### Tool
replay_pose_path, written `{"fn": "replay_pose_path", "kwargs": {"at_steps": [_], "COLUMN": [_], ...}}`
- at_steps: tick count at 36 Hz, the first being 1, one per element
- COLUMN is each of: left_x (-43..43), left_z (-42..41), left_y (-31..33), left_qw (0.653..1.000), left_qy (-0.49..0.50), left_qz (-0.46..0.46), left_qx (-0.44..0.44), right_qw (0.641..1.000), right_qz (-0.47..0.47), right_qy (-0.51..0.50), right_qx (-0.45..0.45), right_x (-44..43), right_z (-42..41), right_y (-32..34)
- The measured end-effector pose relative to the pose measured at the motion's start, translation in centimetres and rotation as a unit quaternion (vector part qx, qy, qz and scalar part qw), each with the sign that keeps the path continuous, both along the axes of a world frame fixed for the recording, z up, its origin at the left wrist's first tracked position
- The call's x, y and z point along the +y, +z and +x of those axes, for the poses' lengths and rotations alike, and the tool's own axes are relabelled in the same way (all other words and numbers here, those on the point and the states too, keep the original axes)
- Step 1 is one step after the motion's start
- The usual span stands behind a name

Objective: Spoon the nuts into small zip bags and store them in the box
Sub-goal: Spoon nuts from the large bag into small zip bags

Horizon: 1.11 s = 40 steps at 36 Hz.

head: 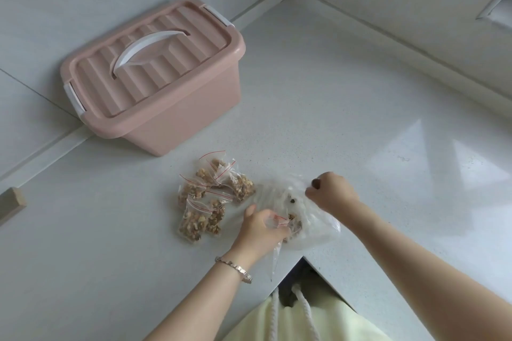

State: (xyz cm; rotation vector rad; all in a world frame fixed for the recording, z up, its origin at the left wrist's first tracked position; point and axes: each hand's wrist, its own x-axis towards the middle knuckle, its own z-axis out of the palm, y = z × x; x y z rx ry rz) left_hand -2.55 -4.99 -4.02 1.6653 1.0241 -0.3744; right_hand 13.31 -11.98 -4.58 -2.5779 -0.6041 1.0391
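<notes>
A pink storage box (155,108) with a ribbed lid and white handle stands shut at the back left of the counter. Several small zip bags of nuts (206,196), with red seal lines, lie in a heap in front of it. My left hand (260,230) grips a small zip bag (281,221) at the mouth of a large clear plastic bag (310,221) that holds loose nuts. My right hand (331,194) is curled above the large bag's far edge; what it holds is hidden. I see no spoon.
The white speckled counter (360,119) runs into a wall corner at the back. A wooden block (12,202) sits at the far left edge. The counter's inner corner edge is just below my hands.
</notes>
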Motion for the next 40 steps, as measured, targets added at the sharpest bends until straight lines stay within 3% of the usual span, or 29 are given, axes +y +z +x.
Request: {"fn": "replay_pose_path", "kwargs": {"at_steps": [4, 7, 11, 17, 24, 31, 36, 40], "left_x": [-0.5, -1.2, -2.1, -1.7, 0.0, 1.1, 1.7, 2.3], "left_z": [1.4, 2.5, 3.8, 4.1, 2.4, 1.4, 0.4, 0.0], "left_y": [0.0, -0.5, -1.0, 0.2, 3.7, 6.3, 7.5, 6.9], "left_qw": [1.0, 0.998, 0.997, 0.997, 0.97, 0.929, 0.91, 0.944], "left_qy": [-0.02, -0.053, -0.073, 0.009, 0.083, 0.128, 0.14, 0.103], "left_qz": [0.003, 0.015, 0.022, 0.011, 0.111, 0.215, 0.264, 0.243], "left_qx": [-0.018, -0.02, -0.011, -0.08, -0.201, -0.274, -0.286, -0.198], "right_qw": [0.988, 0.981, 0.98, 0.973, 0.947, 0.926, 0.946, 0.972], "right_qz": [0.073, 0.091, 0.086, 0.15, 0.27, 0.332, 0.305, 0.223], "right_qy": [-0.132, -0.166, -0.168, -0.171, -0.16, -0.158, -0.099, -0.061], "right_qx": [0.046, 0.037, 0.06, 0.043, -0.068, -0.082, -0.053, -0.04], "right_x": [-2.7, -5.0, -6.8, -7.3, -6.5, -4.8, -4.0, -3.5], "right_z": [1.9, 2.7, 2.6, 2.3, 1.5, 0.2, 0.3, 0.6], "right_y": [1.1, 2.2, 3.0, 4.0, 7.1, 9.2, 10.0, 8.9]}}
